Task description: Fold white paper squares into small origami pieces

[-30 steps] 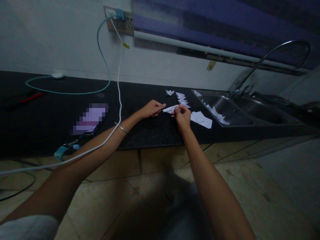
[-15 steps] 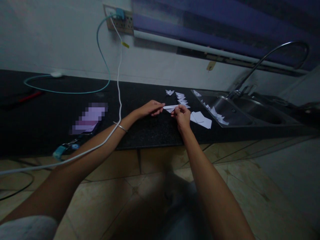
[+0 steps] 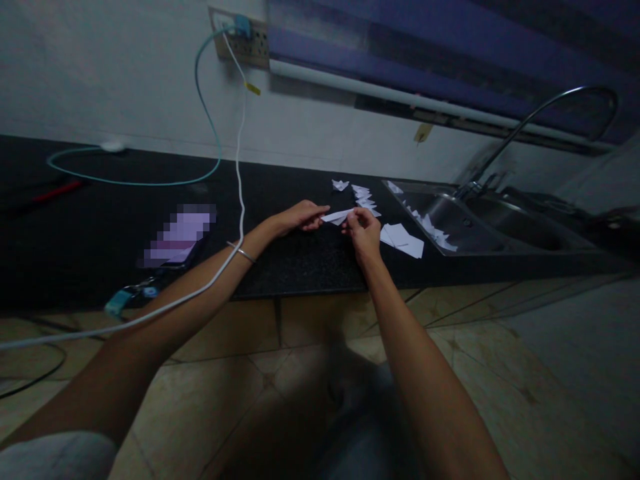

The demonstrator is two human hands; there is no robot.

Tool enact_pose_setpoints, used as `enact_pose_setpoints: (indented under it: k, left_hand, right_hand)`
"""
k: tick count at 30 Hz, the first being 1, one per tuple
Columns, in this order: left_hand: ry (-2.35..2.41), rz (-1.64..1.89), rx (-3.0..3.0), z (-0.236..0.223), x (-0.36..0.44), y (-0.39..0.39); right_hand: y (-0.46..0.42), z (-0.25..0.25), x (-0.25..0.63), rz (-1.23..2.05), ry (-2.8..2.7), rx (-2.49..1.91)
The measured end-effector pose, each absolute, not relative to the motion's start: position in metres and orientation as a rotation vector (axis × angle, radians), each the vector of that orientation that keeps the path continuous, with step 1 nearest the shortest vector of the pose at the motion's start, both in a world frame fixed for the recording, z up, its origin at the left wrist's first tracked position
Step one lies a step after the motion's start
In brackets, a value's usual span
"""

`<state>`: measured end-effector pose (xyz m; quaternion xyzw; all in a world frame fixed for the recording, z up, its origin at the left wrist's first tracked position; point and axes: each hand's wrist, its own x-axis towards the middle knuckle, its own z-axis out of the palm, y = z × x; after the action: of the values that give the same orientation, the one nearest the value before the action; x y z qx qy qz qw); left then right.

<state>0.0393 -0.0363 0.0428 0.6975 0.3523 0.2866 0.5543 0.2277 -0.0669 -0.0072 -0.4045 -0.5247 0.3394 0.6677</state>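
Paper (image 3: 339,216), pt hidden, behind R grip (image 3: 365,232)

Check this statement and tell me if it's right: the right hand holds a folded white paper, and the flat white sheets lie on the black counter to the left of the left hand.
Not quite: the flat white sheets lie on the black counter to the right of the right hand, as the head view shows. The rest stands: that hand holds a folded white paper.
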Motion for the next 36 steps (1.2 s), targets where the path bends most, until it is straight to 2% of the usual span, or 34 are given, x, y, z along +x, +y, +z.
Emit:
enact_pose_setpoints:
  k: [8, 18, 31, 36]
  left_hand:
    - [0.844, 0.587, 1.6, 0.043, 0.035, -0.03]
    - [0.678, 0.47, 1.628, 0.05, 0.022, -0.033]
    - [0.668, 0.478, 1.672, 0.033, 0.02, -0.016]
    - [0.732, 0.452, 1.481, 0.028, 0.023, -0.006]
  right_hand:
    - [-0.077, 0.0, 0.223, 0.655, -1.231, -0.935]
    - [-0.08, 0.002, 0.221, 0.683, -1.263, -0.941]
    - [-0.083, 0.005, 0.218, 0.729, -1.269, -0.903]
    - [-0.083, 0.006, 0.218, 0.728, -1.249, -0.906]
